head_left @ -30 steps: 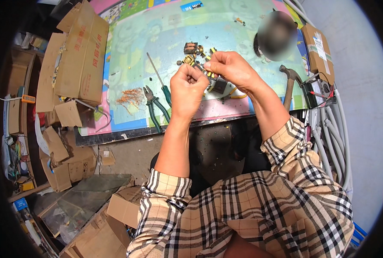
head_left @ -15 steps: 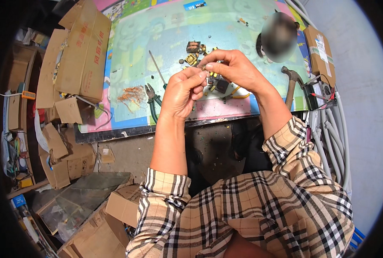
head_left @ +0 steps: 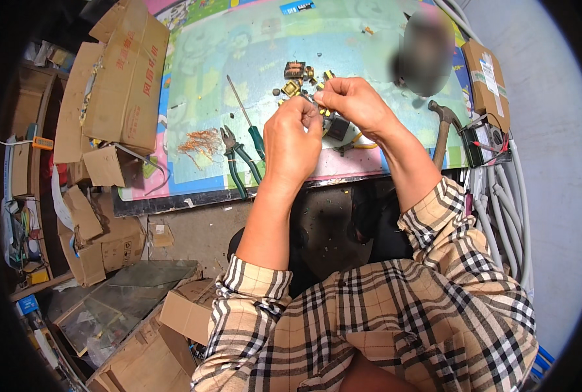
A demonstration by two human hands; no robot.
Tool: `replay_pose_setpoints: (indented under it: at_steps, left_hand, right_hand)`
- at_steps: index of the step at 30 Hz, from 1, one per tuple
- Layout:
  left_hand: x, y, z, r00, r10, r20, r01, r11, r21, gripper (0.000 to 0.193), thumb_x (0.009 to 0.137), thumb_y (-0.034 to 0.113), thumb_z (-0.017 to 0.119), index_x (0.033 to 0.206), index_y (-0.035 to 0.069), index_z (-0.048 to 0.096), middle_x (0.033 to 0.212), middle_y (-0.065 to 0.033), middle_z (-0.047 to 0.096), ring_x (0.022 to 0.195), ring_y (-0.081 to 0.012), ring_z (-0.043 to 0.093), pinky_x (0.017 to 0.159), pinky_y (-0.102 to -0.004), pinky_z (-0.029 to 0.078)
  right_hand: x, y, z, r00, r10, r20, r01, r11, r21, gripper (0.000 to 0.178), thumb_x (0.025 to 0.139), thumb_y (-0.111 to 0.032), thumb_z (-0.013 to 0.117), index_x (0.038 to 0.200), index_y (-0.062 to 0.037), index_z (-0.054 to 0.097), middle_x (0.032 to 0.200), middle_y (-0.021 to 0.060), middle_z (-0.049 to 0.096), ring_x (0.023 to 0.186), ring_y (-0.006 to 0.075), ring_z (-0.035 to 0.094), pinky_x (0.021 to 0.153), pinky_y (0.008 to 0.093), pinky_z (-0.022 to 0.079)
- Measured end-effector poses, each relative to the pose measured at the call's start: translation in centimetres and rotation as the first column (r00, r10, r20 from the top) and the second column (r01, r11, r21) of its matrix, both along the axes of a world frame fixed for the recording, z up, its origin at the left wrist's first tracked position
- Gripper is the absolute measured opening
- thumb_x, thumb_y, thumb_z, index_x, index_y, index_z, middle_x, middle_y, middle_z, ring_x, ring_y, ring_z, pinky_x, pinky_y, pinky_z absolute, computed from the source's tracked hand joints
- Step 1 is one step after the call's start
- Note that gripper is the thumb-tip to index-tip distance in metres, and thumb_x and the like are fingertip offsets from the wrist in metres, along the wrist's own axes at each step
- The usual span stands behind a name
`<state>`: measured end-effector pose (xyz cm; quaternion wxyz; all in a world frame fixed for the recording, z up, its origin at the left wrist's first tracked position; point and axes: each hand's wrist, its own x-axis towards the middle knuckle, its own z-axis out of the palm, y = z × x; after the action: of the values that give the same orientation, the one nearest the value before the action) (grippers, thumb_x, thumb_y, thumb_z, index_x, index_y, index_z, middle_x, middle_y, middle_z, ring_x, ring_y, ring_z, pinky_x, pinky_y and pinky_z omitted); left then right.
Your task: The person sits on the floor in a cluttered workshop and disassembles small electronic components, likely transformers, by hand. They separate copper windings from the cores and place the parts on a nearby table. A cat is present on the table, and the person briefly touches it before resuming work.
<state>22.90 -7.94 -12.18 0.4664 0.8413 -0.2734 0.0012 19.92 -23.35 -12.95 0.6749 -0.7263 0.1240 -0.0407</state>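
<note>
Above the middle of the table, my left hand (head_left: 293, 138) is closed, its fingertips pinched together. Close beside it, my right hand (head_left: 358, 106) pinches with thumb and forefinger. Whatever is in either pinch is too small or hidden to name. Just beyond and beneath the hands lies a pile of small transformer parts: a copper-wound coil (head_left: 295, 70), a yellow bobbin (head_left: 291, 87) and a black block (head_left: 337, 128). To the left of my left hand lie green-handled pliers (head_left: 238, 160) and a screwdriver (head_left: 244, 108) with a green handle.
Fine copper wire (head_left: 200, 145) lies in a tangle on the left of the table (head_left: 238, 59). A hammer (head_left: 442, 127) and a multimeter (head_left: 490, 140) are at the right edge. A large cardboard box (head_left: 124, 78) stands at the left. Another person's blurred head shows at the far right.
My left hand has moved right and turned, its back now facing up, uncovering more of the pliers and screwdriver. The right hand has shifted slightly; the fingertips of both have drawn apart.
</note>
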Motion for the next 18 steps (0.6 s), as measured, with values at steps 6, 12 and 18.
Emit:
replay_pose_setpoints:
  at_steps: [6,12,18]
  left_hand:
    - [-0.1,-0.4,-0.2,1.0,0.013,0.018,-0.012,0.998,-0.067,0.009,0.079,0.0,0.067,0.08,0.0,0.058,0.074,-0.002,0.061,0.065,-0.0087,0.057,0.061,-0.0256,0.046]
    - [1.2,0.4,-0.1,0.761,-0.326,-0.561,-0.048,0.833,-0.551,0.009,0.083,0.005,0.067,0.083,0.004,0.057,0.073,0.002,0.058,0.058,-0.0036,0.047,0.051,-0.0191,0.036]
    - [1.0,0.3,0.3,0.738,-0.344,-0.581,-0.146,0.758,-0.635,0.007,0.087,0.009,0.066,0.089,0.005,0.06,0.07,0.0034,0.057,0.055,-0.0019,0.042,0.048,-0.0171,0.03]
  right_hand:
    - [-0.3,0.2,1.0,0.997,0.023,-0.072,-0.006,0.976,0.22,0.022,0.085,-0.022,0.067,0.074,-0.0029,0.064,0.065,-0.0017,0.055,0.058,0.0066,0.045,0.052,0.0237,0.036]
    - [-0.8,0.4,1.5,0.985,0.171,0.013,-0.161,0.892,0.422,0.017,0.09,-0.022,0.062,0.084,-0.0069,0.059,0.067,-0.0061,0.049,0.051,0.0027,0.034,0.047,0.0196,0.026]
    - [-0.9,0.7,1.5,0.99,0.126,0.069,-0.143,0.901,0.41,0.012,0.09,-0.017,0.059,0.088,-0.0048,0.06,0.071,-0.0037,0.054,0.052,0.0031,0.037,0.047,0.0186,0.029]
